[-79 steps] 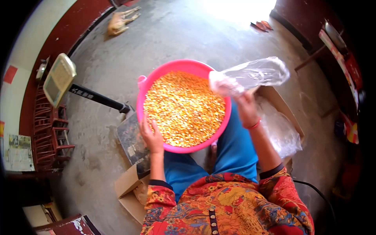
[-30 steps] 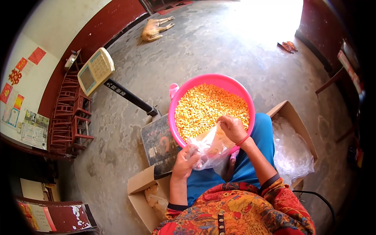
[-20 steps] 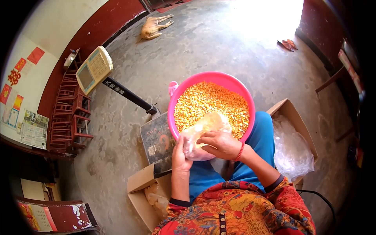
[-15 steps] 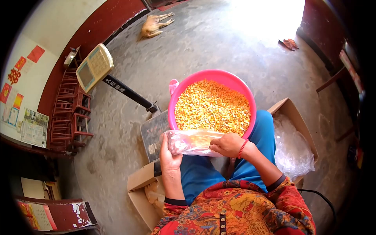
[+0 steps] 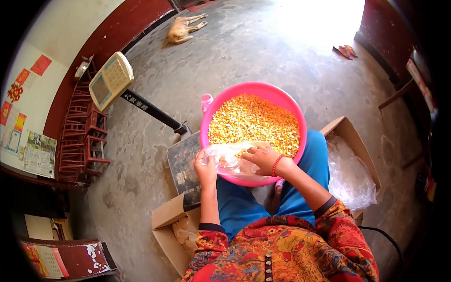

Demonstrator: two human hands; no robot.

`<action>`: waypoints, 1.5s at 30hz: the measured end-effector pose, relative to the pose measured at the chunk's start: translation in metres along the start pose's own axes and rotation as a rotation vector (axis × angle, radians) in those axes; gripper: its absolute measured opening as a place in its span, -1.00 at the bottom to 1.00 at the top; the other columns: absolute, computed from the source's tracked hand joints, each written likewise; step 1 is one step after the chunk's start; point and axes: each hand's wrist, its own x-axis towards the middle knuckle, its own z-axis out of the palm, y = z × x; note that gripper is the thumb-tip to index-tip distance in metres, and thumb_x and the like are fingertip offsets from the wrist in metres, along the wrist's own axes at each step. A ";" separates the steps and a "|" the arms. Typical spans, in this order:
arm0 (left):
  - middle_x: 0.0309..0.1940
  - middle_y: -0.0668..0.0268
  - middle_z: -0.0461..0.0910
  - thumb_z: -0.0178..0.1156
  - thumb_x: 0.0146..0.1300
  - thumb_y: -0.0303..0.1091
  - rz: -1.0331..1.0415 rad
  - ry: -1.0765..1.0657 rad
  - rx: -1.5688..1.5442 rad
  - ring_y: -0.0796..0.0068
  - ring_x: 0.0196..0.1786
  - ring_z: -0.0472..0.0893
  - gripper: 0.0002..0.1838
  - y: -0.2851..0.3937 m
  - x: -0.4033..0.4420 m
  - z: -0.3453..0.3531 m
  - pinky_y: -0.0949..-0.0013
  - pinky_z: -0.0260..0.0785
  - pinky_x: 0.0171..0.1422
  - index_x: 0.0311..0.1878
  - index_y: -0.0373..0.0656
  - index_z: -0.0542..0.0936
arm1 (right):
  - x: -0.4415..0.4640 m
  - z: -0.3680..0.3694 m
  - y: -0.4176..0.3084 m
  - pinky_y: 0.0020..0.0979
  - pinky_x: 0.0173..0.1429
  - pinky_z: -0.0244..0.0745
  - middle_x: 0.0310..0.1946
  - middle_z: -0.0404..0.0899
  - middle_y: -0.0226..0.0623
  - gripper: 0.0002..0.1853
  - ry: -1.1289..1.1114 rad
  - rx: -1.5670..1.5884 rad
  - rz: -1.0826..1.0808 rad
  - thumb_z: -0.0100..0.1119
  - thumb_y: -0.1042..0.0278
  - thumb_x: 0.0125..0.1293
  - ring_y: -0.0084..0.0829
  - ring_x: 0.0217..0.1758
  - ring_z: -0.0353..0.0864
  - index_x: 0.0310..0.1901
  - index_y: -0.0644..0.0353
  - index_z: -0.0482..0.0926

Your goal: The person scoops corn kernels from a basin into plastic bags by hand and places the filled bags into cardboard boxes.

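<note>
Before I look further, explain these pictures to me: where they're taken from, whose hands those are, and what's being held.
There's no machine here: the person wears one camera on their head, looking forward and down. Their bare left hand holds a clear plastic bag over the near side of a pink basin of yellow corn kernels. Their right hand touches the bag, though whether it grips is hard to tell. An open cardboard box of clear plastic stands to the right.
</note>
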 end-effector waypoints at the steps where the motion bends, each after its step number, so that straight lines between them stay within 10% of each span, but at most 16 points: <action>1: -0.23 0.29 0.58 0.01 0.16 -0.60 -0.043 -0.010 -0.017 0.57 -0.20 0.55 -0.76 0.000 0.002 -0.001 0.52 0.42 -0.09 -0.10 -0.32 0.53 | 0.003 0.011 0.005 -0.20 0.13 0.28 -0.02 0.40 -0.17 -0.34 0.156 0.071 0.017 0.26 0.36 -0.14 -0.16 0.05 0.40 0.12 0.08 0.33; 3: -0.25 0.29 0.58 0.04 0.19 -0.56 -0.109 -0.034 -0.078 0.53 -0.26 0.57 -0.73 0.006 -0.001 0.006 0.51 0.43 -0.12 -0.02 -0.32 0.48 | 0.009 0.015 0.006 -0.27 -0.12 0.44 -0.33 0.52 -0.19 -0.57 0.699 0.119 -0.058 0.29 0.37 -0.22 -0.22 -0.15 0.52 -0.18 0.11 0.48; 11: -0.25 0.30 0.55 0.14 0.13 -0.55 0.010 -0.200 -0.215 0.60 -0.31 0.54 -0.48 0.023 -0.010 0.018 0.56 0.40 -0.22 0.20 -0.25 0.30 | 0.037 0.008 0.015 -0.27 -0.03 0.43 -0.17 0.53 -0.18 -0.51 0.187 -0.014 -0.066 0.32 0.31 -0.20 -0.21 -0.09 0.51 -0.10 0.08 0.48; 14: -0.28 0.38 0.55 0.03 0.09 -0.67 0.002 -0.447 0.061 0.63 -0.28 0.51 -0.63 0.028 -0.008 0.001 0.54 0.37 -0.21 -0.03 -0.15 0.56 | 0.039 0.025 0.018 -0.28 0.05 0.38 -0.14 0.51 -0.20 -0.42 0.491 0.142 -0.060 0.32 0.27 -0.21 -0.22 -0.04 0.49 -0.01 0.04 0.44; 22: -0.30 0.15 0.55 0.08 0.05 -0.56 0.373 0.046 0.525 0.27 -0.18 0.56 -0.83 0.003 0.008 0.011 0.35 0.38 -0.05 -0.28 -0.30 0.61 | 0.035 0.062 0.034 -0.22 0.26 0.16 0.15 0.30 -0.18 -0.29 0.452 0.073 -0.124 0.25 0.30 -0.15 -0.22 0.24 0.26 0.17 -0.05 0.31; 42: 0.08 0.09 0.41 0.08 -0.14 -0.50 0.333 0.033 0.814 0.08 0.03 0.47 -0.31 -0.003 0.007 0.039 0.17 0.35 0.05 0.21 -0.13 0.26 | 0.018 0.043 0.044 -0.17 0.31 0.01 0.13 0.35 -0.41 -0.60 0.208 0.085 -0.267 0.12 0.45 -0.06 -0.33 0.28 0.19 -0.12 -0.15 0.60; 45: 0.11 0.16 0.39 0.08 -0.16 -0.51 0.371 0.001 0.891 0.12 0.05 0.46 -0.33 -0.012 0.009 0.034 0.20 0.35 0.05 0.19 -0.13 0.30 | 0.025 0.032 0.063 -0.26 0.20 0.22 -0.01 0.48 -0.35 -0.67 0.162 0.246 -0.321 0.15 0.41 -0.05 -0.33 0.12 0.38 -0.17 -0.07 0.61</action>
